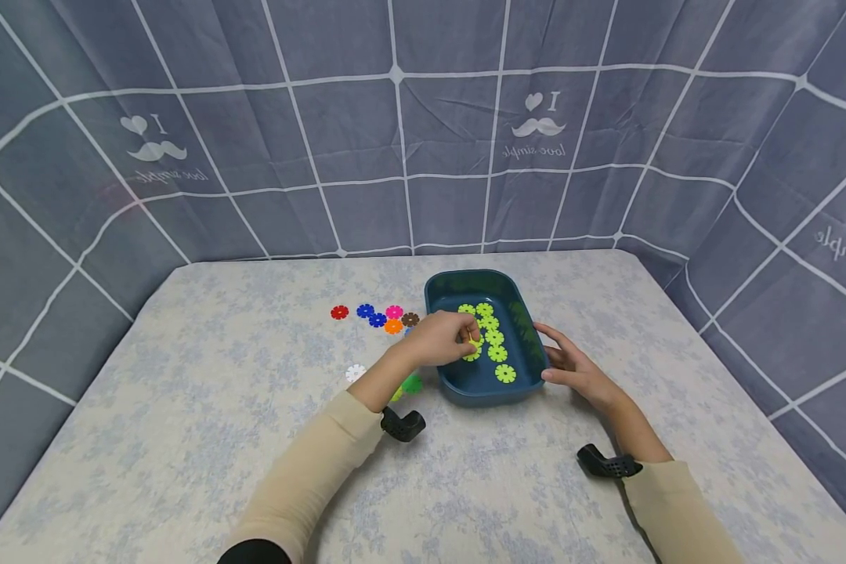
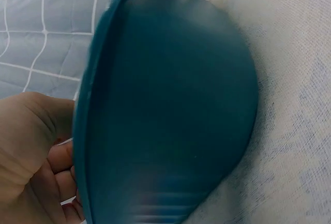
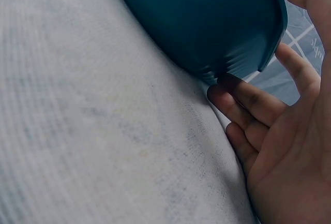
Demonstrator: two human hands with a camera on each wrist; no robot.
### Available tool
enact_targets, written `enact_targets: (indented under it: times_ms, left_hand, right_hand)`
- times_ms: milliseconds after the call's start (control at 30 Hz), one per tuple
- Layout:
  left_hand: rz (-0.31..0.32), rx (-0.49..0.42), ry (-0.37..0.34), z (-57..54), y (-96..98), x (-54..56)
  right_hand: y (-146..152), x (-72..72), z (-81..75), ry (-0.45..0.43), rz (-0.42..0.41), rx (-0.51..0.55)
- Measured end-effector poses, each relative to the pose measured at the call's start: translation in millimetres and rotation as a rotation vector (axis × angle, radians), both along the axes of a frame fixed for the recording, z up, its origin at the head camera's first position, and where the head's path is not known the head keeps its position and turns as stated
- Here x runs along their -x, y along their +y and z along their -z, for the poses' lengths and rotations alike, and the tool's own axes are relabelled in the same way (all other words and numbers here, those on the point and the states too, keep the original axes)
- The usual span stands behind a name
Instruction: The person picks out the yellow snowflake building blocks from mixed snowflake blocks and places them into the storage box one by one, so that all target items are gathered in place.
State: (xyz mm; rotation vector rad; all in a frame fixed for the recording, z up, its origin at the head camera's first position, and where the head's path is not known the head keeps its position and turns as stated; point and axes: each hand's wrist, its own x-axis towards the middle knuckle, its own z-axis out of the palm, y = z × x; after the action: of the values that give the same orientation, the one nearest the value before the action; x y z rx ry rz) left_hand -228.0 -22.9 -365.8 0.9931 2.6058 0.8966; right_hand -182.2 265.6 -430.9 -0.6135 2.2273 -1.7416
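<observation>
A dark teal plastic basin (image 1: 489, 392) stands on the table with several yellow-green snowflake discs (image 1: 497, 354) lying inside it. Reaching over its left rim, my left hand (image 1: 442, 338) has thumb and fingertips brought together low over these pieces, pinching a yellow-green snowflake disc (image 1: 478, 342). In the left wrist view the basin wall (image 2: 170, 94) hides those fingertips. My right hand (image 1: 581, 376) rests against the basin's right side, thumb near the front corner. The right wrist view shows its fingers (image 3: 258, 102) extended and touching the outer wall.
Left of the basin lie loose snowflake discs: a red one (image 1: 340, 312), blue ones (image 1: 366, 311), a pink one (image 1: 394, 312), an orange one (image 1: 393, 327), a brown one (image 1: 410, 319), a white one (image 1: 356, 373) and a green one (image 1: 412, 384). A grey checked curtain (image 1: 451, 157) hangs behind the table.
</observation>
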Motion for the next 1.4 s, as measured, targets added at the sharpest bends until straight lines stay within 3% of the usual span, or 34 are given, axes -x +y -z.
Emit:
enact_targets:
  times_ms: [533, 1067, 1400]
  left_hand:
    - [0.013, 0.083, 0.070, 9.7, 17.6, 5.9]
    - [0.000, 0.315, 0.076, 14.3, 32.1, 15.5]
    - [-0.059, 0.409, 0.074, 16.3, 36.9, 18.3]
  right_hand:
    - [-0.2, 1.8, 0.2, 0.010, -0.040, 0.053]
    - [1.6, 0.7, 0.6, -0.007, -0.038, 0.049]
    - [0.4, 1.5, 0.5, -0.009, -0.017, 0.017]
